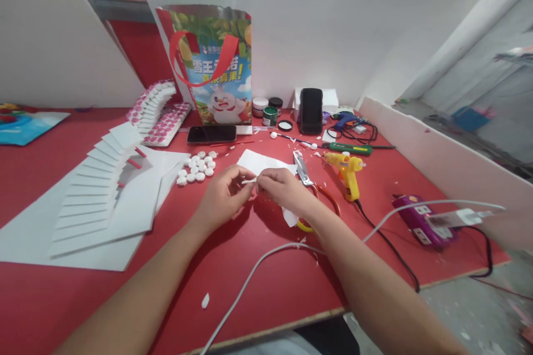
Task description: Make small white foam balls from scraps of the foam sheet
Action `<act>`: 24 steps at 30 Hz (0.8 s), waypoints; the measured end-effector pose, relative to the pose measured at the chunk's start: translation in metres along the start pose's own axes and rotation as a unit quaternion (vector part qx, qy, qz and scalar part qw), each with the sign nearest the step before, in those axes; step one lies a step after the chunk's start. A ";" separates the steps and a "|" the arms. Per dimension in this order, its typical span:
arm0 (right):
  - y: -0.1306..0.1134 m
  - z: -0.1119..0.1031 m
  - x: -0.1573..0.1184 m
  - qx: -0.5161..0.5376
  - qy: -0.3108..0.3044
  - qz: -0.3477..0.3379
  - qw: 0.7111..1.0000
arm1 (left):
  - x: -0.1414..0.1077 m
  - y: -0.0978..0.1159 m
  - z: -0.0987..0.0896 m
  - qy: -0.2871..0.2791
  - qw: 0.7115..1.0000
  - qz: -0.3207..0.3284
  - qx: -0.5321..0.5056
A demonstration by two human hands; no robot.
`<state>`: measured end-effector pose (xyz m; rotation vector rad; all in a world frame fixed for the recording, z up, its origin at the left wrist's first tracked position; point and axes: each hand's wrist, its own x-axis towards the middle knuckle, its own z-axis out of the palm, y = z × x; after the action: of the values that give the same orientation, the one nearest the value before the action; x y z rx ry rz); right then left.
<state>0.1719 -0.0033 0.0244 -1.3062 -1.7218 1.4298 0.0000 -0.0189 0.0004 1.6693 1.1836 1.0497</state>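
My left hand (227, 194) and my right hand (281, 186) meet over the middle of the red table. Between their fingertips is a small strip of white paper (249, 181), pinched from both sides. Behind the hands lies a white paper sheet (260, 162), partly covered by them. Scissors (303, 169) with orange and yellow handles rest just right of my right hand, with the forearm over part of them. A white paper scrap (290, 217) sits below that hand. Left of my left hand is a cluster of small white round pieces (200, 167).
A stepped white foam structure (89, 194) stands on white boards at left. A printed bag (220, 66), a phone (211, 134) and paint jars (270, 116) are at the back. A yellow glue gun (347, 172), a purple power strip (425, 221) and a white cable (254, 269) occupy the right and front.
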 end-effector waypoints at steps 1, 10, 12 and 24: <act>0.000 -0.001 -0.001 -0.066 0.012 -0.041 0.997 | 0.000 0.000 0.000 -0.008 0.996 -0.057 -0.062; -0.007 -0.002 -0.013 -0.311 -0.009 -0.121 0.943 | -0.001 0.007 -0.001 -0.146 0.958 -0.175 -0.177; -0.009 -0.003 -0.015 -0.324 -0.013 -0.115 0.939 | -0.001 0.005 -0.002 -0.152 0.954 -0.179 -0.186; -0.005 -0.002 -0.011 -0.343 -0.031 -0.080 0.935 | -0.002 -0.004 -0.002 -0.142 0.978 0.023 0.151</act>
<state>0.1765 -0.0123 0.0318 -1.4093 -2.4326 0.7958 -0.0036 -0.0200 -0.0031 2.0126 1.1596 0.6491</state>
